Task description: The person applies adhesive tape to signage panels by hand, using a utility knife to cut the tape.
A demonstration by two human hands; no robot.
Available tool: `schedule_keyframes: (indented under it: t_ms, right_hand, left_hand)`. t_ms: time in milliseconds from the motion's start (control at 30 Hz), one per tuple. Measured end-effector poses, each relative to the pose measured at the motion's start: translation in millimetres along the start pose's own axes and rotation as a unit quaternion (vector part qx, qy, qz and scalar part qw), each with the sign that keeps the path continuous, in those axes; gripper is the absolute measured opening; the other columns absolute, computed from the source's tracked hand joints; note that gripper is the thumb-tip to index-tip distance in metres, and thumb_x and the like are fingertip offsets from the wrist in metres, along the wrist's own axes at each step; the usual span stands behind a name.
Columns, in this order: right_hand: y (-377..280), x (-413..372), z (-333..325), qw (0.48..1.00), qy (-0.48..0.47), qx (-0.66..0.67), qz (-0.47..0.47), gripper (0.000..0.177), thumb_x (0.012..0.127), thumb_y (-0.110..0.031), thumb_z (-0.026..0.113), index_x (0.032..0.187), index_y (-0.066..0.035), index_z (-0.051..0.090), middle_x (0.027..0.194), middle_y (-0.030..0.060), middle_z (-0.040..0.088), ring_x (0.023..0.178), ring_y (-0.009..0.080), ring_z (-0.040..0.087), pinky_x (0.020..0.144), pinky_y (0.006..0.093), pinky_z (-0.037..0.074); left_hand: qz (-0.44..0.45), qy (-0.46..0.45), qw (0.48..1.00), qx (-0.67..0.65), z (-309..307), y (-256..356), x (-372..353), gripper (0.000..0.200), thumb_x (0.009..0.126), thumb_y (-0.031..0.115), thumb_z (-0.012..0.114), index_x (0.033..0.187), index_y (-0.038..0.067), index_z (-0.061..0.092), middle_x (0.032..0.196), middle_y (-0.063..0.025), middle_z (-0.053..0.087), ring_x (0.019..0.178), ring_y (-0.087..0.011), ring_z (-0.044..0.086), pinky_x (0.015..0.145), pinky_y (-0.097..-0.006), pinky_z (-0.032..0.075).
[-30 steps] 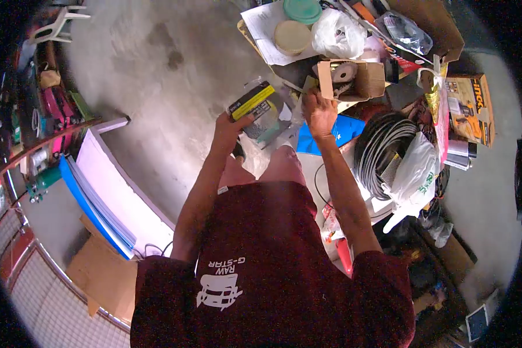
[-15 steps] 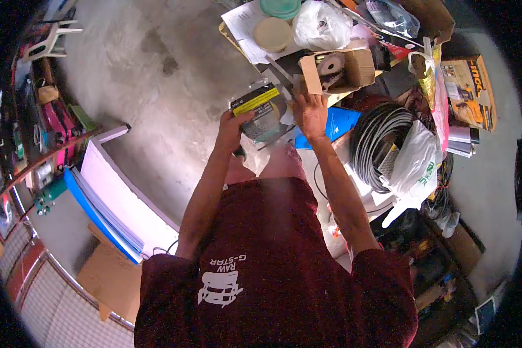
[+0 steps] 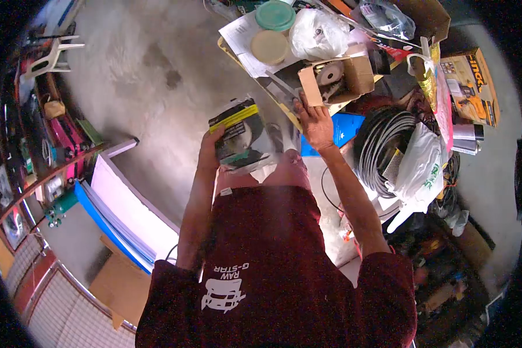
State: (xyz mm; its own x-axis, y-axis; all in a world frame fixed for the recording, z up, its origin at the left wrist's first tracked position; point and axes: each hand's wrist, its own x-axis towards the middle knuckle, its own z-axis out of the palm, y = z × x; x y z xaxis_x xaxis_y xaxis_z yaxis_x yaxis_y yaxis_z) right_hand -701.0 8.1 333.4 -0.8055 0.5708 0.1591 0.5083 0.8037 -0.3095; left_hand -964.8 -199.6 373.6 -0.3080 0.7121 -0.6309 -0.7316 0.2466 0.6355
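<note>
My left hand [image 3: 210,145] grips the left side of a clear plastic pack [image 3: 243,136] with a black and yellow label, held over my lap. Something green shows in its lower part. My right hand [image 3: 317,126] has its fingers stretched out at the table edge, fingertips right at the front flap of an open cardboard box [image 3: 354,81]. Inside that box stands a round toothed disc [image 3: 330,73]. A grey flat strip [image 3: 281,87] lies beside my right fingertips.
Behind the box are a white plastic bag [image 3: 319,33], a green lid [image 3: 274,15] and a beige round lid [image 3: 269,47] on papers. At right sit a coil of grey cable [image 3: 383,148] and a blue folder [image 3: 342,129]. White foam board [image 3: 127,197] stands at left.
The plastic pack has moved left and slightly down with my left hand, its face now turned more toward me. My right hand has shifted slightly down beside the box flap.
</note>
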Motion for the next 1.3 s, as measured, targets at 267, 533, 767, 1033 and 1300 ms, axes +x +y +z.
schedule_keyframes:
  t_ms: [267, 533, 767, 1033, 1300]
  right_hand:
    - [-45, 8, -3, 0.997, 0.037, -0.062, 0.002, 0.046, 0.083, -0.013, 0.061, 0.129, -0.016, 0.063, 0.145, 0.0110, 0.051, 0.129, 0.0322, 0.049, 0.106, 0.0484, 0.039]
    - [-40, 7, 13, 0.977, 0.065, -0.166, 0.116, 0.047, 0.082, -0.011, 0.058, 0.129, -0.017, 0.064, 0.143, 0.0082, 0.054, 0.120, 0.0338, 0.054, 0.102, 0.0470, 0.042]
    - [-88, -20, 10, 0.932, 0.151, -0.136, 0.300, 0.056, 0.091, -0.016, 0.058, 0.143, -0.003, 0.044, 0.147, 0.0253, 0.042, 0.131, 0.0460, 0.042, 0.109, 0.0537, 0.036]
    - [-97, -19, 52, 0.889, 0.242, 0.017, 0.388, 0.058, 0.091, -0.011, 0.053, 0.144, 0.006, 0.039, 0.149, 0.0336, 0.037, 0.136, 0.0486, 0.039, 0.112, 0.0489, 0.036]
    - [-131, -17, 2, 0.838, 0.273, 0.092, 0.462, 0.039, 0.095, -0.026, 0.060, 0.125, -0.002, 0.062, 0.123, 0.0295, 0.062, 0.112, 0.0457, 0.061, 0.091, 0.0474, 0.051]
  left_hand:
    - [-0.012, -0.020, 0.999, -0.049, -18, 49, 0, 0.047, 0.100, 0.040, 0.058, 0.126, 0.000, 0.059, 0.112, -0.0115, 0.070, 0.096, -0.0227, 0.070, 0.086, -0.0375, 0.058]
    - [-0.041, -0.005, 0.996, -0.074, -19, 110, -8, 0.054, 0.101, 0.051, 0.050, 0.127, 0.006, 0.060, 0.109, -0.0091, 0.070, 0.089, -0.0201, 0.070, 0.079, -0.0340, 0.058]
    - [-0.189, -0.505, 0.697, -0.472, -88, 91, 51, 0.054, 0.098, 0.026, 0.058, 0.139, -0.005, 0.042, 0.100, -0.0160, 0.060, 0.078, -0.0217, 0.061, 0.059, -0.0360, 0.053]
    - [-0.210, -0.514, 0.680, -0.479, -72, 96, 44, 0.060, 0.096, 0.026, 0.060, 0.138, -0.008, 0.034, 0.095, -0.0159, 0.052, 0.074, -0.0234, 0.059, 0.059, -0.0351, 0.052]
    - [-0.238, -0.474, 0.791, -0.306, -48, 105, 17, 0.052, 0.098, 0.034, 0.059, 0.131, -0.005, 0.048, 0.093, -0.0140, 0.058, 0.070, -0.0217, 0.060, 0.053, -0.0340, 0.050]
